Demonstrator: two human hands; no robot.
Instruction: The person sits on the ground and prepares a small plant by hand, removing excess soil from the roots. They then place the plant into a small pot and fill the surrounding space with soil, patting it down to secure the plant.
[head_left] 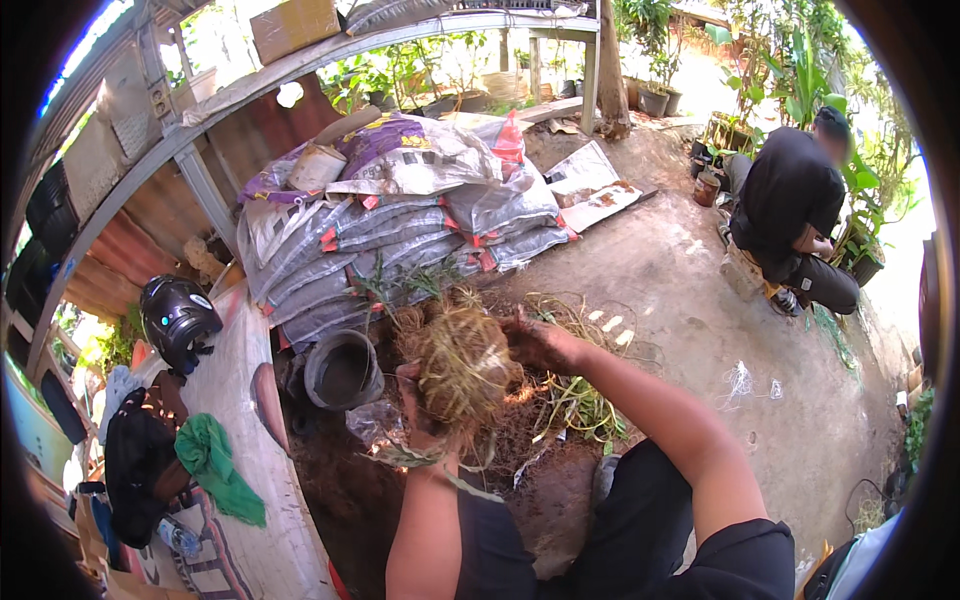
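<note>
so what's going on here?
A person's left hand supports a straw-coloured clump from the lower left, while the right hand is at its right side; whether it grips is unclear. A dark pot sits to the left, and loose green stems lie to the right. Stacked sacks stand behind. Another person in dark clothes is at the upper right, beside plants.

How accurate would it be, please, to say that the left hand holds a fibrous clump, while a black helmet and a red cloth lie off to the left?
One detail is wrong: the cloth is green, not red, as the head view shows. The left hand does hold the fibrous clump, and the black helmet lies off to the left.
</note>
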